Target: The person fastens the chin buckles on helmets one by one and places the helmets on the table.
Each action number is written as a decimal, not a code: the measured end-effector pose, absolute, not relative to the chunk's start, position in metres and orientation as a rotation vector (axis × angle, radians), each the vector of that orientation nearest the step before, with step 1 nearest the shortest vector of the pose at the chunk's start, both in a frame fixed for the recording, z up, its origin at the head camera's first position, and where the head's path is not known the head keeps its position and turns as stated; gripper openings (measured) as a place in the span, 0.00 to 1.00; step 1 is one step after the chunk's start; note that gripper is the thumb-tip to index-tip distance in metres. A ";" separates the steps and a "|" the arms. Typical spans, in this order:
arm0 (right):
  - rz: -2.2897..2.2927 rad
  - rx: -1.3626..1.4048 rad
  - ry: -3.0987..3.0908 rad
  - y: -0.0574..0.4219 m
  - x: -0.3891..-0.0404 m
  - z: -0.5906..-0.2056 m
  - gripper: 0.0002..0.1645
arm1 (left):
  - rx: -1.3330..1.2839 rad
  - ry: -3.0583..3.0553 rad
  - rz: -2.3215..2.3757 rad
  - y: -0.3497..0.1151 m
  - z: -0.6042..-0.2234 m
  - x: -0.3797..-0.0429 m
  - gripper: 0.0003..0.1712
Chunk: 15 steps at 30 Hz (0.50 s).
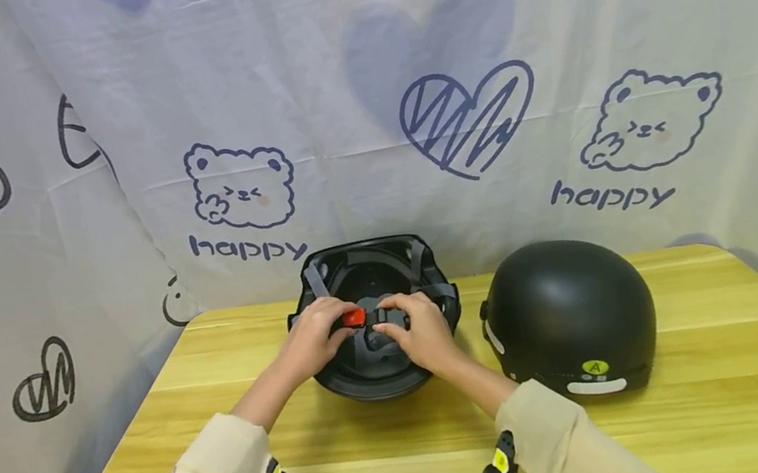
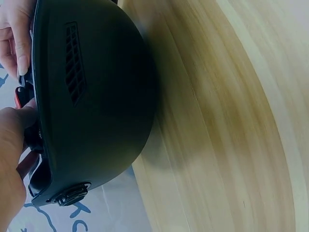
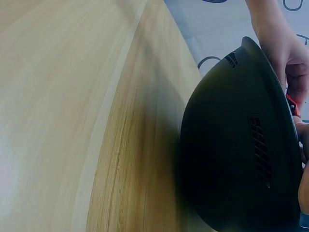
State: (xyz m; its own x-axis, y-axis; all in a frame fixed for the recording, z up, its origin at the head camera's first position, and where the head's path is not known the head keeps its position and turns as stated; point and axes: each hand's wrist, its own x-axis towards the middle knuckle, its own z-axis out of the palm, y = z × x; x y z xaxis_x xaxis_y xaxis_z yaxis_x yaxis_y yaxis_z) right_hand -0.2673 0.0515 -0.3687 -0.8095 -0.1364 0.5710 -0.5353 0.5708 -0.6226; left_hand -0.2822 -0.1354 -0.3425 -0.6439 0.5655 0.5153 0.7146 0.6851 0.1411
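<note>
The upturned helmet sits on the table with its hollow facing up toward the person, and both hands work over that opening. Above the left part of the hollow, the left hand pinches a red buckle between thumb and forefinger; the buckle lies right at the fingertips, its red face showing between them. Above the right part of the hollow, the right hand pinches a black strap fitting, held between the tips of thumb and forefinger, just beside the buckle. Whether the two pieces are joined cannot be told. Grey straps run down from the far rim of the upturned helmet into its hollow, and a slatted vent and a round knob show on its outer shell in the left wrist view. To the right of the upturned helmet, apart from it, a second black helmet rests dome up, bearing a yellow sticker and a pale strip low on its near side. Behind the upturned helmet hangs a white cloth printed with hearts and bears
</note>
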 end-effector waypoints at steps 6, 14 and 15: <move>1.087 0.558 -2.341 0.051 -0.267 -0.368 0.16 | -0.995 -2.452 -0.464 -0.137 -0.345 -0.284 0.15; 1.003 0.564 -2.362 0.052 -0.263 -0.368 0.16 | -0.987 -2.439 -0.419 -0.138 -0.354 -0.283 0.14; 0.997 0.566 -2.364 0.052 -0.263 -0.368 0.16 | -0.985 -2.435 -0.416 -0.138 -0.355 -0.282 0.14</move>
State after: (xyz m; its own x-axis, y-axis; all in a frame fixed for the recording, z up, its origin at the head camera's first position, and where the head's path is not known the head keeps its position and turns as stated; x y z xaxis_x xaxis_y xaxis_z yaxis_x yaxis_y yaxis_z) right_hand -0.2629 0.0521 -0.3684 -0.7841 -0.1760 0.5952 -0.5491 0.6438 -0.5329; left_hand -0.2823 -0.1384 -0.3549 -0.6272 0.5670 0.5341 0.7121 0.6951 0.0983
